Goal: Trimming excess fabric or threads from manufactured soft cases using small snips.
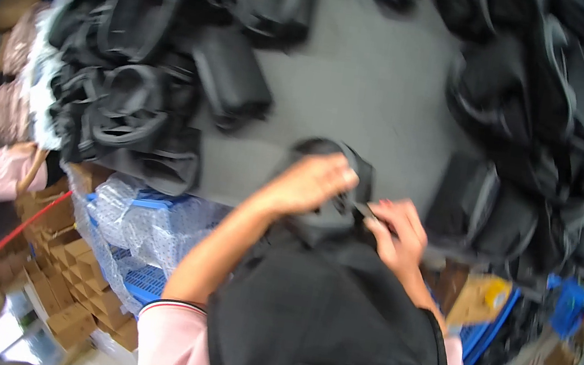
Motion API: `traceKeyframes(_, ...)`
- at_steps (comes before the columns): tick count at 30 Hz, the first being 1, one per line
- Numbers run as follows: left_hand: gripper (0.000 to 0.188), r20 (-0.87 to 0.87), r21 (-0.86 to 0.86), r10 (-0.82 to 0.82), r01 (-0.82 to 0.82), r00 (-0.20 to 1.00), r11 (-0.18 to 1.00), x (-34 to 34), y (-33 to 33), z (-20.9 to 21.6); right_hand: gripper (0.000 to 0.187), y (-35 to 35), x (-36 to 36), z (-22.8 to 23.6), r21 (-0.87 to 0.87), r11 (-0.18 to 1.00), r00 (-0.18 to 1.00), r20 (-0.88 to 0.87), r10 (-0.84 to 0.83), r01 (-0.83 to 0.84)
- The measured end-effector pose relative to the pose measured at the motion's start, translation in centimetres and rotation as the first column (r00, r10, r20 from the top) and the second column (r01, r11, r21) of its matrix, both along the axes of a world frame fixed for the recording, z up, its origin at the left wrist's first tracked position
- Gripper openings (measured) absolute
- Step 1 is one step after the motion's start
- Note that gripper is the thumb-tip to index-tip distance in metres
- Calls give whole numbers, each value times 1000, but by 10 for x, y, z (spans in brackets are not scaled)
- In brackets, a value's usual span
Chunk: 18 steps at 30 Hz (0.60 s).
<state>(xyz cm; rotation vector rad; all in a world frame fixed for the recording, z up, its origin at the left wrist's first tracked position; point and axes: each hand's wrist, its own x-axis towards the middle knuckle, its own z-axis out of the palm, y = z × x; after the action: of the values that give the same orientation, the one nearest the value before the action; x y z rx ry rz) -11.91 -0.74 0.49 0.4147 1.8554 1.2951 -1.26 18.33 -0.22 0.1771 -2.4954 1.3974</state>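
Observation:
A small black fabric pouch with a grey edge sits at the near edge of the grey table, in front of my body. My left hand reaches over it, fingers bent across its top and gripping it; the thumb is hidden. At the pouch's right side my right hand is closed in a pinch. A small dark, partly shiny piece shows at its fingertips against the pouch, too blurred to name. Below both hands a black apron covers my front.
Black bags pile up on the table's left, with one boxy black case nearer the middle. More black bags heap on the right. Blue crates with bubble wrap stand lower left, near cardboard boxes. Another person is far left.

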Motion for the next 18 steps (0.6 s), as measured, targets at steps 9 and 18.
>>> traceKeyframes(9, 22, 651, 248, 485, -768, 584, 591, 17, -13, -6, 23, -9, 5, 27, -541, 837, 957, 279, 82, 86)
traceKeyframes(18, 26, -270, 808, 958, -563, -94, 172, -70, -140, 187, 2, -10, 10, 23, -575, 783, 922, 387, 4, 238)
